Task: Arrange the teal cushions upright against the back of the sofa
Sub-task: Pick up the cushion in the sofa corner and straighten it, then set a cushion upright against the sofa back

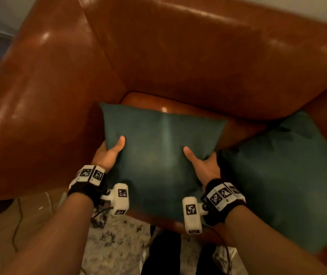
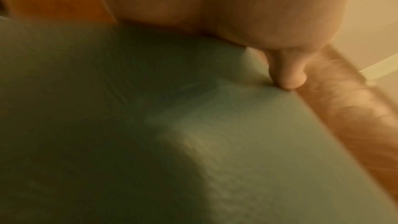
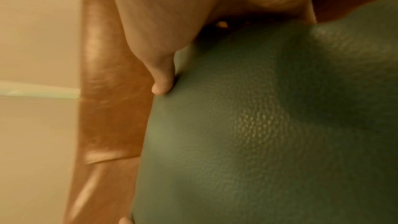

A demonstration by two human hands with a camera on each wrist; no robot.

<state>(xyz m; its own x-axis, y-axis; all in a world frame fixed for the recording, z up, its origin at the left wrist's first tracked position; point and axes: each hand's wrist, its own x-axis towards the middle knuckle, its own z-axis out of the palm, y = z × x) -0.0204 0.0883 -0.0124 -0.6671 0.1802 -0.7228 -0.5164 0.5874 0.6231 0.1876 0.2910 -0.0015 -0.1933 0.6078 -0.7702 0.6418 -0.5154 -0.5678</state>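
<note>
A teal cushion [image 1: 158,159] is held over the seat of a brown leather sofa [image 1: 198,62], near its left corner. My left hand [image 1: 109,151] grips the cushion's left edge with the thumb on top. My right hand [image 1: 200,163] grips its right edge the same way. The fingers of both hands are hidden under the cushion. In the left wrist view the thumb [image 2: 286,74] presses the teal fabric [image 2: 150,125]. In the right wrist view the thumb [image 3: 161,77] presses into the cushion [image 3: 258,125]. A second teal cushion [image 1: 281,179] lies tilted on the seat at the right.
The sofa's left armrest [image 1: 35,108] rises close beside the held cushion. The backrest runs across the top of the head view. A patterned rug [image 1: 115,245] and a thin cable [image 1: 17,225] lie on the floor in front of the sofa.
</note>
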